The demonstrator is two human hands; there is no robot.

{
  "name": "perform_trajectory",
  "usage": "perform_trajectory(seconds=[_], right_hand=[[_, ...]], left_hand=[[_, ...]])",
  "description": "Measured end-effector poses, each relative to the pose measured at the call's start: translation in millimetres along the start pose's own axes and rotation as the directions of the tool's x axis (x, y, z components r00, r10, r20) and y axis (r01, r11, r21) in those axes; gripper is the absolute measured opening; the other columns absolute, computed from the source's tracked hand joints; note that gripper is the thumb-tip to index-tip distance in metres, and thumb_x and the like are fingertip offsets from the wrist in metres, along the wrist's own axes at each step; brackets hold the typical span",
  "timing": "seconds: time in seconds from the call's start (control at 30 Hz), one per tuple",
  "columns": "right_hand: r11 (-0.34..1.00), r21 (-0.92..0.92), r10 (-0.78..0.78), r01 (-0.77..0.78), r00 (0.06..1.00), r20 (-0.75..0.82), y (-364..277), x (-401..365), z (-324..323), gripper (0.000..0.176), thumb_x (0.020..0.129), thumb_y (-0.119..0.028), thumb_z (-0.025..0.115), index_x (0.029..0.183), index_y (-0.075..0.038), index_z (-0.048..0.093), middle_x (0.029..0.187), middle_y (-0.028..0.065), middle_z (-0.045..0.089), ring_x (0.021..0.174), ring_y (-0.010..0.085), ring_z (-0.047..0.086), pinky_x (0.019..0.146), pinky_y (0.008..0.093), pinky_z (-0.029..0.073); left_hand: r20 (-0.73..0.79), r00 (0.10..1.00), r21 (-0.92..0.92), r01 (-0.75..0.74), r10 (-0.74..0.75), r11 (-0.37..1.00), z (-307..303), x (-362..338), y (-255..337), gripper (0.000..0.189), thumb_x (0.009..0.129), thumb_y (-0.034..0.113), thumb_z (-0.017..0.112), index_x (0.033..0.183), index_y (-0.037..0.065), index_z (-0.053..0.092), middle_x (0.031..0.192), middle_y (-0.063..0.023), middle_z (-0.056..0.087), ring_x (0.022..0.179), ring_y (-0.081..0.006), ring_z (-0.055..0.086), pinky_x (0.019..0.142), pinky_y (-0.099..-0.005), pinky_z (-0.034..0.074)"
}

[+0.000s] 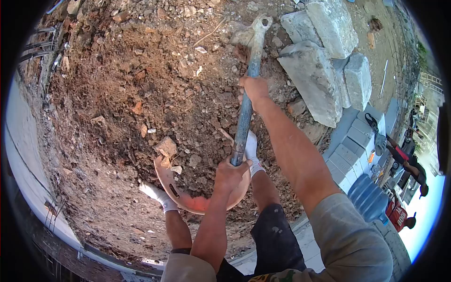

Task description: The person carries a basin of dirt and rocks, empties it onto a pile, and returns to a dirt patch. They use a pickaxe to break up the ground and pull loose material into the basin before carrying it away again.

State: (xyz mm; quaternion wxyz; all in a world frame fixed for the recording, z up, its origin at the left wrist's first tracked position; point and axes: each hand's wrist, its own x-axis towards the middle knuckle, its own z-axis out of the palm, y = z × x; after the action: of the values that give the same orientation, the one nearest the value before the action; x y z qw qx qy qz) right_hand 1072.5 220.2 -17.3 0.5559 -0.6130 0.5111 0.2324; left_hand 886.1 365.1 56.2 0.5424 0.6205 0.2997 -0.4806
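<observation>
Shorts (279,239), dark and dusty, covered your legs at the near side, and your feet, in white footwear (252,145), stood apart on reddish, stony soil (117,108). Between them sat a wide pinkish pan (190,203), its near rim curving toward you and a slot showing in its left side. Loose soil lay in it, and a pale brown chunk of rubble (167,146) was at its far left edge. Your left hand (229,175), over the pan, was closed around the near end of the hoe (244,122). Farther up the same blue-grey shaft, your right hand (256,89) was wrapped around it as well. The hoe slanted away from you and a little to the right, its dusty blade pointing left at the far end; whether the edge was sunk in the soil, you could not tell. Well to the right stood a blue water bottle (369,197) and stacked grey blocks (350,155); farther off, large grey slabs (314,77) lay just right of the hoe.
</observation>
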Motion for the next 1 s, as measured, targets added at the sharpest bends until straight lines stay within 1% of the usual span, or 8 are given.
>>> perform_trajectory(seconds=[0.2, 0.37, 0.5, 0.53, 0.67, 0.77, 0.83, 1.0], right_hand=[[0.995, -0.092, 0.039, -0.038, 0.999, 0.011, 25, -46, 31, 0.014, 0.077, -0.009, 0.065, 0.082, 0.004, 0.059, 0.068, 0.0123, 0.056, 0.050, 0.0231, 0.056, 0.044, 0.0361, 0.049], [0.995, -0.093, 0.055, -0.047, 0.995, 0.083, 116, -113, 58, 0.017, 0.079, -0.009, 0.063, 0.069, 0.002, 0.057, 0.058, 0.0082, 0.056, 0.047, 0.0210, 0.058, 0.045, 0.0332, 0.051], [0.822, -0.537, -0.070, 0.191, 0.969, 0.237, 233, -201, 30, 0.021, 0.076, -0.016, 0.065, 0.082, 0.001, 0.056, 0.062, 0.0116, 0.059, 0.051, 0.0207, 0.063, 0.047, 0.0342, 0.051], [0.924, -0.358, 0.201, -0.133, 0.966, 0.161, 220, -244, 28, 0.021, 0.076, -0.015, 0.064, 0.087, 0.000, 0.056, 0.062, 0.0090, 0.059, 0.052, 0.0188, 0.062, 0.047, 0.0332, 0.050], [0.961, -0.255, 0.168, -0.110, 0.961, 0.219, 276, -273, -3, 0.028, 0.073, -0.011, 0.068, 0.094, 0.000, 0.053, 0.066, 0.0036, 0.056, 0.051, 0.0141, 0.059, 0.047, 0.0292, 0.048], [0.949, -0.289, -0.056, 0.127, 0.969, 0.242, 255, -243, -30, 0.024, 0.075, -0.009, 0.064, 0.097, -0.001, 0.056, 0.067, 0.0040, 0.056, 0.051, 0.0133, 0.057, 0.047, 0.0293, 0.047], [0.988, -0.142, 0.074, -0.054, 0.988, 0.136, 127, -233, -26, 0.023, 0.077, -0.006, 0.061, 0.099, 0.000, 0.057, 0.067, 0.0034, 0.054, 0.050, 0.0121, 0.055, 0.045, 0.0290, 0.046], [0.917, 0.012, -0.399, 0.399, 0.917, 0.008, -51, -147, -49, 0.015, 0.075, -0.004, 0.061, 0.085, -0.001, 0.051, 0.064, 0.0070, 0.054, 0.046, 0.0156, 0.055, 0.041, 0.0307, 0.047]], left_hand=[[0.018, 0.990, -0.124, 0.139, -0.138, 0.983, -23, -57, -6, 0.037, 0.074, 0.033, 0.077, 0.086, 0.001, 0.062, 0.063, -0.0041, 0.058, 0.052, -0.0108, 0.053, 0.051, -0.0292, 0.043], [-0.105, 0.971, -0.069, 0.207, -0.213, 0.976, -26, -90, -158, 0.046, 0.070, 0.039, 0.077, 0.089, -0.001, 0.064, 0.068, -0.0110, 0.063, 0.058, -0.0176, 0.059, 0.061, -0.0332, 0.049], [-0.044, 0.880, 0.121, 0.475, -0.473, 0.872, 2, -189, -239, 0.044, 0.067, 0.038, 0.079, 0.088, 0.001, 0.065, 0.073, -0.0128, 0.067, 0.070, -0.0266, 0.066, 0.065, -0.0385, 0.049], [-0.050, 0.868, 0.119, 0.497, -0.495, 0.860, 13, -219, -272, 0.044, 0.067, 0.038, 0.080, 0.087, 0.002, 0.065, 0.076, -0.0129, 0.068, 0.073, -0.0266, 0.067, 0.066, -0.0390, 0.049], [-0.004, 0.818, 0.087, 0.574, -0.576, 0.814, 30, -258, -252, 0.044, 0.068, 0.041, 0.078, 0.089, 0.004, 0.066, 0.086, -0.0142, 0.070, 0.081, -0.0292, 0.067, 0.073, -0.0398, 0.050], [-0.091, 0.932, 0.165, 0.362, -0.351, 0.918, 57, -212, -264, 0.042, 0.068, 0.041, 0.077, 0.090, 0.007, 0.067, 0.083, -0.0126, 0.069, 0.077, -0.0282, 0.068, 0.070, -0.0400, 0.051], [-0.066, 0.961, 0.145, 0.274, -0.267, 0.951, 48, -163, -179, 0.040, 0.069, 0.039, 0.077, 0.093, 0.009, 0.066, 0.080, -0.0103, 0.069, 0.073, -0.0260, 0.068, 0.067, -0.0407, 0.051], [-0.093, 0.955, 0.063, -0.278, 0.283, 0.958, 64, -28, -17, 0.046, 0.073, 0.037, 0.078, 0.101, 0.003, 0.064, 0.082, -0.0062, 0.068, 0.073, -0.0170, 0.063, 0.072, -0.0336, 0.050]])
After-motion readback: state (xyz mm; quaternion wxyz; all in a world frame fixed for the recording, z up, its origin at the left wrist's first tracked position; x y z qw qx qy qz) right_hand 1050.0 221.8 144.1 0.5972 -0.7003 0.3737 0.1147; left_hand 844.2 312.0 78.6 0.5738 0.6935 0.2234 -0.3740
